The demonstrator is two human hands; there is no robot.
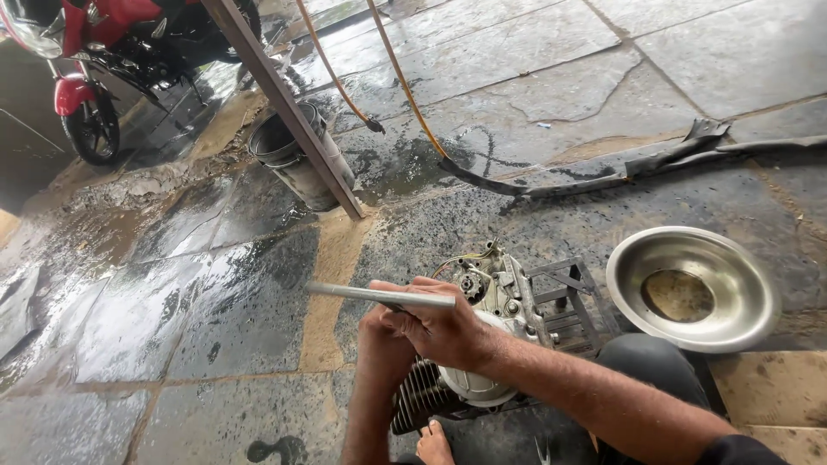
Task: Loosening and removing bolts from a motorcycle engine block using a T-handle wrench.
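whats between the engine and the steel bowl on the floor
In the head view, a small metal frame stand sits between the engine and the steel bowl, on the wet stone floor.

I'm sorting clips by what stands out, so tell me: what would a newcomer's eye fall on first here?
First, low in the middle: the right hand gripping a long metal bar, the left hand beneath it, over a small engine on the wet stone floor. Right of it lies a shiny steel bowl. A red motorcycle stands at top left.
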